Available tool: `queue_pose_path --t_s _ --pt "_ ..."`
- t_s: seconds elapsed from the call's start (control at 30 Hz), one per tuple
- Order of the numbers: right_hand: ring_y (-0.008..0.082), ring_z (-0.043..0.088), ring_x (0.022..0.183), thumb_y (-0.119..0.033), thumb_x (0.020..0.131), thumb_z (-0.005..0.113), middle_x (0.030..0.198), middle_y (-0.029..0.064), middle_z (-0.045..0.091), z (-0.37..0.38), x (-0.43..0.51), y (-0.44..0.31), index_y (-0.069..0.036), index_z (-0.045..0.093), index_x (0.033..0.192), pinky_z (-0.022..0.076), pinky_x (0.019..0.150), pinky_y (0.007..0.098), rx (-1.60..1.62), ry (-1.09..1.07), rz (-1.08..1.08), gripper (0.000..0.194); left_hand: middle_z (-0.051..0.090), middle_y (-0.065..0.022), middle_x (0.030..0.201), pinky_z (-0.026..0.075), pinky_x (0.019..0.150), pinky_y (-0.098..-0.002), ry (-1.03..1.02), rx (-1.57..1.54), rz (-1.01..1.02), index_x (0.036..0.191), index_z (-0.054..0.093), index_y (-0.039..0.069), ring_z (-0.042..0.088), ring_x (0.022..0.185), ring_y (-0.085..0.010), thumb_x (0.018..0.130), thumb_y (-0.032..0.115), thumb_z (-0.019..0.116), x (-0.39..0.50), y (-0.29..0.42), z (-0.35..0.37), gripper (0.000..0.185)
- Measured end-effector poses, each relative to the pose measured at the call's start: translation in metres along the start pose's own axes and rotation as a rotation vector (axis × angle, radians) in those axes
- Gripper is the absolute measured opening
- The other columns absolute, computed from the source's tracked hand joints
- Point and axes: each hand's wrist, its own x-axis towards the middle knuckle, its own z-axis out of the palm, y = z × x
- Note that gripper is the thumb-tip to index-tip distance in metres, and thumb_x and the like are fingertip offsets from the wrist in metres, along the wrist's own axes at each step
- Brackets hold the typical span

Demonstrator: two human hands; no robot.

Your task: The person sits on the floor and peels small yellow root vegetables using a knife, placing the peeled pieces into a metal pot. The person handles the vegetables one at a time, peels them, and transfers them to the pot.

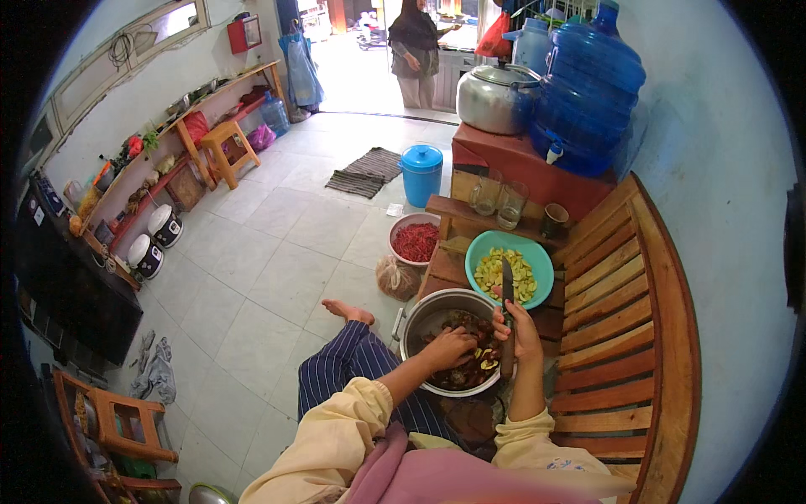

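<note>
My right hand (521, 334) grips a knife (507, 280) by its dark handle, the blade pointing away from me over a turquoise basin (473, 249). Sliced yellowish pieces (497, 274) fill the basin's bottom. My left hand (452, 346) reaches into a large metal pot (409, 334). Its fingertips are among dark brown pieces in dark liquid, so whether they hold one is hidden. A few yellow-cut pieces (488, 359) lie in the pot near my right hand.
A slatted wooden bench (604, 353) bounds the right side. Beyond the pot are a bowl of red chillies (414, 242), a tied plastic bag (398, 278) and a blue lidded bucket (422, 176). Glass mugs (511, 208) stand on the armrest. A person (415, 57) stands at the doorway.
</note>
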Motion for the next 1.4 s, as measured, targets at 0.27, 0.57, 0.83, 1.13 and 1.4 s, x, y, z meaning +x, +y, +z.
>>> queue_pose_path --t_s 0.27,0.57,0.83,1.13,1.4 --pt "0.0071 0.039 0.05 -0.019 0.102 0.042 0.07 0.0013 0.047 0.001 -0.001 0.0 -0.004 0.035 0.143 0.0328 0.044 0.023 -0.014 0.001 -0.016 0.044 0.06 -0.0126 0.106 0.045 0.087 -0.0479 0.078 -0.198 -0.053 0.108 0.06 0.008 0.056 0.105 -0.035 0.081 0.014 0.07 -0.004 0.007 -0.009 0.03" --pt "0.0072 0.04 0.05 -0.019 0.102 0.041 0.071 0.0024 0.047 0.003 -0.001 0.0 -0.005 0.034 0.144 0.0336 0.044 0.023 -0.022 0.017 -0.013 0.044 0.058 -0.0146 0.094 0.047 0.078 -0.0466 0.105 -0.208 -0.078 0.093 0.061 0.004 0.057 0.095 -0.0363 0.08 0.013 0.07 -0.003 0.0 -0.004 0.019" --pt "0.0072 0.043 0.05 -0.021 0.1 0.046 0.071 0.0004 0.049 0.005 0.002 0.002 -0.005 0.041 0.14 0.0363 0.044 0.0224 -0.22 0.035 0.012 0.043 0.065 -0.0066 0.079 0.051 0.063 -0.0325 0.35 -0.804 -0.383 0.093 0.061 0.001 0.064 0.072 -0.0179 0.089 0.02 0.068 -0.002 -0.001 -0.015 0.021" --pt "0.006 0.047 0.048 -0.015 0.094 0.059 0.066 -0.0021 0.052 0.003 0.011 0.018 -0.005 0.053 0.125 0.0382 0.042 0.0219 -0.822 -0.071 0.174 0.033 0.064 -0.0062 0.097 0.058 0.076 -0.0272 0.405 -1.525 -0.437 0.098 0.058 0.002 0.067 0.083 -0.0164 0.095 0.019 0.062 -0.003 -0.005 -0.028 0.018" --pt "0.0069 0.047 0.047 -0.013 0.091 0.062 0.068 0.0 0.053 0.003 0.01 0.021 -0.003 0.052 0.121 0.038 0.04 0.0218 -0.825 -0.015 0.137 0.033 0.061 -0.006 0.102 0.057 0.082 -0.0299 0.367 -1.702 -0.426 0.095 0.055 0.003 0.065 0.094 -0.0177 0.096 0.02 0.06 -0.004 -0.003 -0.035 0.017"
